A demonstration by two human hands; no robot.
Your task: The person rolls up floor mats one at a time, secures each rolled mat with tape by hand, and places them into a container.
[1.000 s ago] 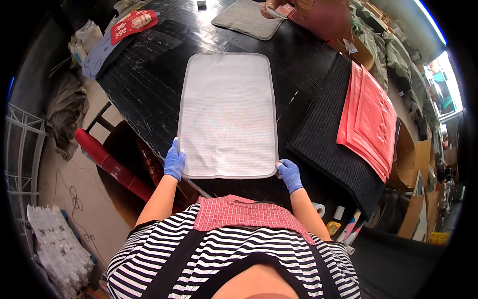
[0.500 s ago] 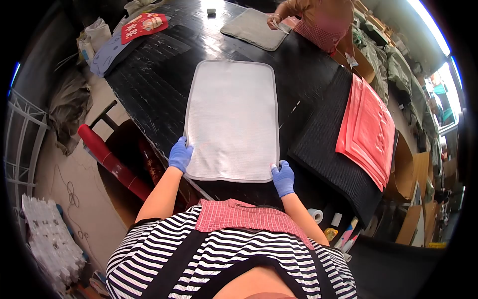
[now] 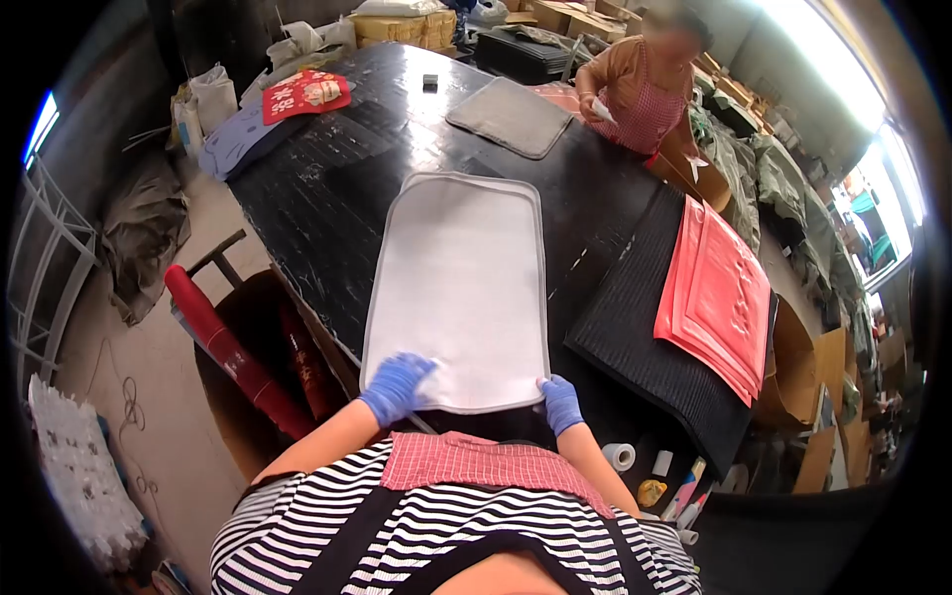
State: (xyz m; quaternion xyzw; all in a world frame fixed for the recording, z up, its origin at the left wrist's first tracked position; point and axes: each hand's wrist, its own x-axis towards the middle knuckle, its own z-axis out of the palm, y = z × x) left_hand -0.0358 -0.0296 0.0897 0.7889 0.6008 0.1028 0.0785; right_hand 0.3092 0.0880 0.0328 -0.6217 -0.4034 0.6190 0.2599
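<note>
A pale grey-white mat (image 3: 461, 288) with rounded corners and a darker grey edge lies on the black table (image 3: 337, 188) in front of me. At its far edge a second edge shows beneath it. My left hand (image 3: 399, 387), in a blue glove, lies on the near left corner with its fingers spread over the surface. My right hand (image 3: 560, 402), also gloved in blue, pinches the near right corner, thumb on top.
A person (image 3: 650, 89) stands at the far right, holding something white. Coral-red sheets (image 3: 719, 297) lie on a ribbed black mat (image 3: 625, 288) at right. Farther off are a grey mat (image 3: 511, 117), red piece (image 3: 302, 96), and small dark block (image 3: 429, 81). Red rolls (image 3: 233, 347) stand at left.
My left hand has gone from gripping the left edge to lying on the mat's near left corner. The view has tilted up, showing more of the other person.
</note>
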